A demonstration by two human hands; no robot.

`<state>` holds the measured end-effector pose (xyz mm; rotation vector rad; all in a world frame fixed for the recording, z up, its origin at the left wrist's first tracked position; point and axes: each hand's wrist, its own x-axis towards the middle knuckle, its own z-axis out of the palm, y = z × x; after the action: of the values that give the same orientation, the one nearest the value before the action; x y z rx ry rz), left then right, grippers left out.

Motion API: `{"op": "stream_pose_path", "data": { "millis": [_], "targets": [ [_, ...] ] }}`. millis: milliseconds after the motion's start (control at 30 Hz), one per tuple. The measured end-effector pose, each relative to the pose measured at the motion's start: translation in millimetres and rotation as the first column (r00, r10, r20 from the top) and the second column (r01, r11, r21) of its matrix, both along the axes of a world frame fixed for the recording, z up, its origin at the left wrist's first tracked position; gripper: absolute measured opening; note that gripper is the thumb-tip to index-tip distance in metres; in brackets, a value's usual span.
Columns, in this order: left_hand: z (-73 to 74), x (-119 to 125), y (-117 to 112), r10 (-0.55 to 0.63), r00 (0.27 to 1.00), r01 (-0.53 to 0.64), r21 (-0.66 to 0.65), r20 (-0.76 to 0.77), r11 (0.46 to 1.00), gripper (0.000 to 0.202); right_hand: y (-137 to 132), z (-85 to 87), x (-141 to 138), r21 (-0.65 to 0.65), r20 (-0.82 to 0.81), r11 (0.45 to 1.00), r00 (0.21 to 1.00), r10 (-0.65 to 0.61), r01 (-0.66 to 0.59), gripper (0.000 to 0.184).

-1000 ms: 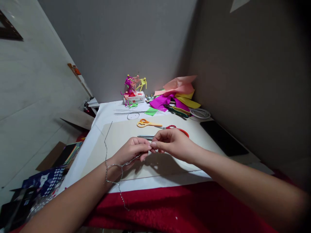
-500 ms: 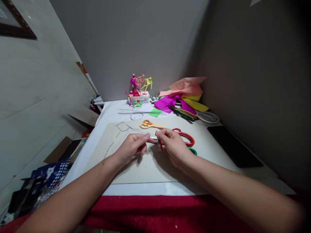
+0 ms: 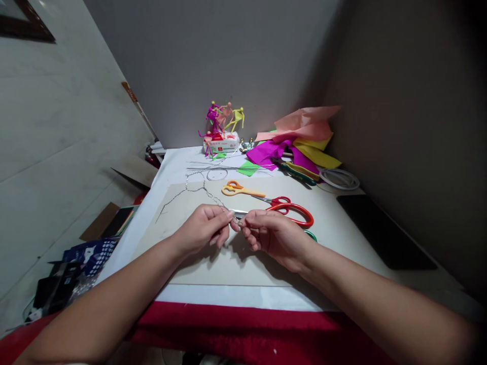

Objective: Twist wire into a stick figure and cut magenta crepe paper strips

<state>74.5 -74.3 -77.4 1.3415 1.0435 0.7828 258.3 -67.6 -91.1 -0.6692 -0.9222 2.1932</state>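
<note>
My left hand (image 3: pixel 203 230) and my right hand (image 3: pixel 272 234) meet fingertip to fingertip above a beige board (image 3: pixel 213 266), both pinched on the near end of a thin twisted silver wire (image 3: pixel 198 188). From the pinch, that wire runs away to the upper left, bends into a loop-like shape near the board's far left corner, and one strand trails down to the left. Red-handled scissors (image 3: pixel 291 210) lie just beyond my right hand. Orange-handled scissors (image 3: pixel 238 190) lie farther back.
At the back stand small coloured paper figures (image 3: pixel 224 119) on a white box, coloured paper sheets (image 3: pixel 300 139), pliers (image 3: pixel 299 172), a white coil (image 3: pixel 340 178) and straight wires (image 3: pixel 213 166). A black phone (image 3: pixel 384 230) lies at the right. Boxes clutter the floor at left.
The wire, which hung round my left wrist toward me, now extends away over the board to the upper left. Both hands stay pinched together and the view has shifted a little.
</note>
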Motion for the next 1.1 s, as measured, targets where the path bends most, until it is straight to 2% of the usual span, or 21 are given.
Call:
{"op": "stream_pose_path", "data": {
  "millis": [200,367,467,567,733,833,967,1100],
  "targets": [
    [1.5,0,-2,0.016,0.998,-0.014,0.042,-0.055,0.999,0.037,-5,3.2,-2,0.112,0.108,0.993,0.992,-0.06,0.048,0.012],
    [3.0,-2,0,-0.019,0.999,0.02,0.015,-0.03,1.0,0.034,-12,4.0,-8,0.313,0.271,0.945,0.945,-0.182,0.092,0.011],
    [3.8,-1,0,-0.021,0.999,0.021,-0.022,-0.034,1.0,0.036,-13,2.2,-10,0.366,0.301,0.925,0.927,-0.225,0.106,0.01],
    [4.8,1,-1,0.012,0.998,-0.016,-0.056,-0.066,0.998,0.039,-11,0.5,-9,0.34,0.283,0.932,0.932,-0.228,0.125,0.009],
    [7.9,0,-4,-0.011,0.997,0.009,-0.028,-0.083,1.0,0.038,-4,-0.8,-3,0.147,0.126,0.988,0.99,-0.059,0.04,0.01],
    [10.0,-1,-5,-0.011,0.993,0.013,0.012,-0.117,1.0,0.038,-2,-2.0,1,0.12,0.054,0.993,0.999,0.004,-0.01,0.015],
    [11.5,0,-6,0.0,0.982,0.015,0.082,-0.191,0.997,0.038,-1,-2.2,0,0.11,0.048,0.994,0.999,-0.003,-0.003,0.013],
    [10.8,1,-6,0.001,0.973,0.021,0.092,-0.23,0.996,0.037,-2,-1.0,-3,0.121,0.106,0.991,0.992,-0.073,0.06,0.013]
  ]
}}
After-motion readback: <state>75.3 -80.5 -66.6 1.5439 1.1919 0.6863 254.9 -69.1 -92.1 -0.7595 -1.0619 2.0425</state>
